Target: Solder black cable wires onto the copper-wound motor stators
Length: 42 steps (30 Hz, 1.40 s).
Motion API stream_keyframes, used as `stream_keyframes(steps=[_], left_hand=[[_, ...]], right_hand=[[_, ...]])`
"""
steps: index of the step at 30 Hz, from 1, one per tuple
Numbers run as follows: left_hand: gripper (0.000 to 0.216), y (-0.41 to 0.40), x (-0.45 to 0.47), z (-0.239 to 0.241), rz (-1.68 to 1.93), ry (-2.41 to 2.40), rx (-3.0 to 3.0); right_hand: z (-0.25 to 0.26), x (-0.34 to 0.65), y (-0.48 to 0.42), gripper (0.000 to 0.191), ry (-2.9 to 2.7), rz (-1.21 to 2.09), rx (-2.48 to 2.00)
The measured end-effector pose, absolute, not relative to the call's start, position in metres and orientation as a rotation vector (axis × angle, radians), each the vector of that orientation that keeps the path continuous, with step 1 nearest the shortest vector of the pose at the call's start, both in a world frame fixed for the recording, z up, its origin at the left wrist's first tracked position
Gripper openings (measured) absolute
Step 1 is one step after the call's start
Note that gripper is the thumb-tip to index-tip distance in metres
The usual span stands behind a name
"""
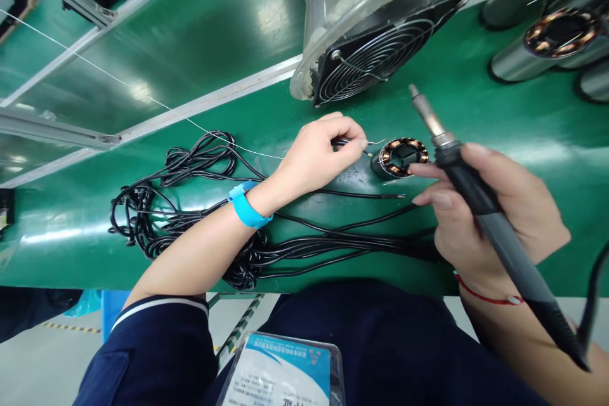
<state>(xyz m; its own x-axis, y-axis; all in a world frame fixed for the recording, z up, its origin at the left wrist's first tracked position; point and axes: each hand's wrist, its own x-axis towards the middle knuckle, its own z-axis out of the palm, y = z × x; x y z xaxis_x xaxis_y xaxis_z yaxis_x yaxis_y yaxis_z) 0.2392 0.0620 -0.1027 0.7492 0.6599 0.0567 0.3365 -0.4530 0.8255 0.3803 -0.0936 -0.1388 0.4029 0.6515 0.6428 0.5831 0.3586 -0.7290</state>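
My left hand (321, 149), with a blue strap on its wrist, is closed on the end of a black cable (339, 141). Thin bared wires stick out past the fingertips toward a motor stator (386, 167) with copper windings. A thin pale wire, probably solder, (209, 131) comes from the upper left and passes behind the left wrist; its end is hidden. My right hand (514, 209) grips a soldering iron (480, 193) with a dark handle. Its metal tip points up and left, above and right of the stator, apart from it. The right fingertips are close to the stator's right edge.
Bundled black cables (190, 222) lie on the green table (71, 235) beneath and left of my left arm. A fume hood with a fan grille (375, 63) stands behind the stator. Several more stators (521, 63) are at the upper right. A metal rail (214, 98) crosses behind.
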Motion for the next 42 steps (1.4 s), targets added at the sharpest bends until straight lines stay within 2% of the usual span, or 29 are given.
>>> stream_keyframes(steps=[4,7,13,23,34,42], left_hand=[[0.013,0.059,0.237,-0.1,0.521,0.738,2.033],[0.013,0.056,0.235,-0.096,0.52,0.704,1.987],[0.011,0.052,0.23,-0.09,0.457,0.612,1.961],[0.013,0.048,0.228,-0.086,0.423,0.541,2.187],[0.017,0.039,0.23,-0.093,0.321,0.701,2.021],[0.017,0.036,0.233,-0.097,0.325,0.746,1.895]], right_hand=[[-0.114,0.379,-0.088,0.048,-1.29,0.059,-1.467],[-0.103,0.379,-0.081,0.05,-1.441,0.102,-1.63],[-0.113,0.377,-0.067,0.052,-1.47,0.148,-1.631],[-0.125,0.377,-0.058,0.057,-1.41,0.201,-1.493],[-0.129,0.387,-0.104,0.046,-1.323,-0.117,-1.378],[-0.143,0.386,-0.118,0.039,-1.375,-0.03,-1.214]])
